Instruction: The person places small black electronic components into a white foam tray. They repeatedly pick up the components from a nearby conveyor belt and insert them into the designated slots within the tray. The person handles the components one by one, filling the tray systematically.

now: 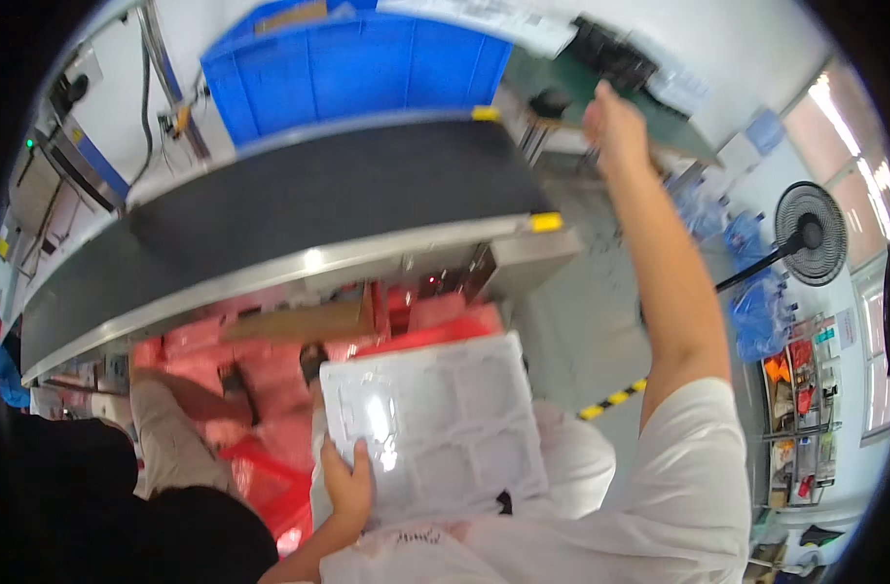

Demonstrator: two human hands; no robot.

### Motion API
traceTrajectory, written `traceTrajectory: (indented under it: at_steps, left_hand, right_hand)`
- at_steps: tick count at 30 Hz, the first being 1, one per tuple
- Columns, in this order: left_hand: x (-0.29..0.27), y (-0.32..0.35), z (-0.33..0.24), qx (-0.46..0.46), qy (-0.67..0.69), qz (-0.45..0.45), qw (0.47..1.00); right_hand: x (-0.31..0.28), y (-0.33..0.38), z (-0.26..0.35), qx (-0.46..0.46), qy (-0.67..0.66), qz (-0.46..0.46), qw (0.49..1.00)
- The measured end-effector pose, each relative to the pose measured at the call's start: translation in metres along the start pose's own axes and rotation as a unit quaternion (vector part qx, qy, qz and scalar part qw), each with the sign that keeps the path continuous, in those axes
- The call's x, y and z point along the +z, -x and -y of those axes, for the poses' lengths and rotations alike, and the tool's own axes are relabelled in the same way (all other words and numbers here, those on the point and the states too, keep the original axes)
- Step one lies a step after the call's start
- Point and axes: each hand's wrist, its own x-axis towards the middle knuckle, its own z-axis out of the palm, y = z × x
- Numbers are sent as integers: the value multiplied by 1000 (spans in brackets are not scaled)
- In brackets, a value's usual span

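The left hand [349, 492] grips the left edge of a whitish plastic tray with square recesses [440, 433], which lies over the lap, near the silver edge of a black conveyor belt [328, 185]. The right hand [620, 128] is outstretched beyond the belt's yellow-marked end, its hold impossible to tell. Small dark lettering marks the white shirt [610, 545]; grey floor [586, 321] shows beside the belt's end.
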Motion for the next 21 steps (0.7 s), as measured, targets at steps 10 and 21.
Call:
traceTrajectory:
  at_steps: [10, 21]
  left_hand:
    - [-14, -2, -7, -67, 15, 24, 997]
    - [-13, 2, 9, -85, -37, 7, 996]
  right_hand:
    - [-39, -109, -41, -178, 499, -77, 845]
    - [17, -179, -96, -150, 487, 52, 859]
